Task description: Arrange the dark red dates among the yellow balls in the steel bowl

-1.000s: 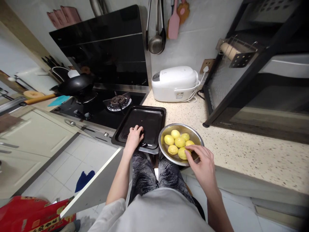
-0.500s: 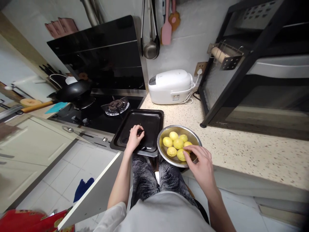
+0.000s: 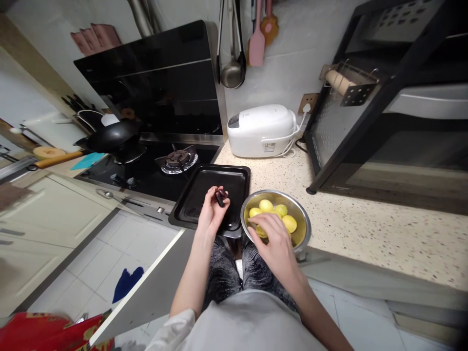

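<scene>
Above a black baking tray, my left hand is turned partly palm up, its fingers curled round small dark oval pieces. My right hand hangs over the steel bowl, thumb and fingers apart, with no object visible between them. Several yellow lemon-like fruits lie in the bowl; some are hidden under my right hand. The bowl stands right beside the tray, at the counter's front edge.
Behind the tray is a gas burner, with a black wok further left. A white appliance stands at the wall. On the right is a black rack with an oven. An open cabinet door juts out at lower left.
My left hand has lifted and turned, bringing the dark pieces into clear view. My right hand has moved left across the bowl, off the fruit at its right front.
</scene>
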{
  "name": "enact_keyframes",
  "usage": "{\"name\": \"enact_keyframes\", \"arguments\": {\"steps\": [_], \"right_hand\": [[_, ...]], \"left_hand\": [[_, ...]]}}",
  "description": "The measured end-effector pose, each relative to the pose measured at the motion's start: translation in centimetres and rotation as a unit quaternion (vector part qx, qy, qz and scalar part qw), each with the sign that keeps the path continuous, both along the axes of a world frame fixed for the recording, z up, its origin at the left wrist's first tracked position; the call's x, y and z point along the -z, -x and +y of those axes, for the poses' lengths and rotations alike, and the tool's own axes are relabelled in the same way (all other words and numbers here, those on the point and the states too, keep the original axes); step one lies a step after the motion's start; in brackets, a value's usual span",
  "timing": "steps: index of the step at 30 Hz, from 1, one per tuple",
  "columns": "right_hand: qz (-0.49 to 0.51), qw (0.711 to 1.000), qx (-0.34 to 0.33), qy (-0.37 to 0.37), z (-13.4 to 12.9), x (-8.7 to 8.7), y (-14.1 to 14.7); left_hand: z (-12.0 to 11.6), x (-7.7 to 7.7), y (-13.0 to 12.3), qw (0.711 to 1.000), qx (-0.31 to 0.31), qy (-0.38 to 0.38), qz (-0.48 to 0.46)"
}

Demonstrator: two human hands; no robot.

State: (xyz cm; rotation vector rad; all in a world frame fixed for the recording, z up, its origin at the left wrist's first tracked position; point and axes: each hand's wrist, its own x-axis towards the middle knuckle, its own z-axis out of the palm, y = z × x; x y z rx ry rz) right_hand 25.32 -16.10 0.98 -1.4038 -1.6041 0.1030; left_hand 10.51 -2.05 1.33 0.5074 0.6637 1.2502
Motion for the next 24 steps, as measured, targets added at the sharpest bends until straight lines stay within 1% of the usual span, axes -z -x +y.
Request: {"name": "enact_keyframes", "arguments": {"steps": [3, 5, 9, 12, 16, 19, 22, 24], "right_hand": [[-0.006, 1.000, -0.021, -0.008, 0.9, -0.2, 1.2], [-0.015, 1.000, -0.012, -0.007, 1.3, -0.2, 1.8], [-0.027, 0.998, 0.063, -0.007, 1.4, 0.1, 2.8], [-0.023, 0.995, 0.101, -0.011, 1.1, 0.2, 3.2], [-0.039, 0.993, 0.112, -0.006, 0.9, 0.1, 3.1], [-0.031, 0.994, 0.104, -0.004, 0.9, 0.3, 2.8], [-0.005, 0.996, 0.091, -0.009, 1.0, 0.6, 2.8], [0.005, 0.996, 0.088, -0.011, 0.9, 0.7, 2.9]], "left_hand": [[-2.2, -0.2, -1.0, 0.999, 0.023, -0.017, 0.021], [-3.9, -0.1, -1.7, 0.999, 0.028, -0.026, 0.035], [-6.6, 0.1, -2.7, 0.996, 0.030, -0.032, 0.073], [-7.6, 0.1, -3.1, 0.996, 0.036, -0.018, 0.076], [-7.9, -0.6, -3.8, 0.998, 0.025, 0.061, -0.008], [-8.0, -1.4, -4.1, 0.989, 0.020, 0.120, -0.084], [-8.0, -1.9, -4.3, 0.978, 0.012, 0.151, -0.140], [-7.9, -2.0, -4.2, 0.974, 0.008, 0.162, -0.160]]}}
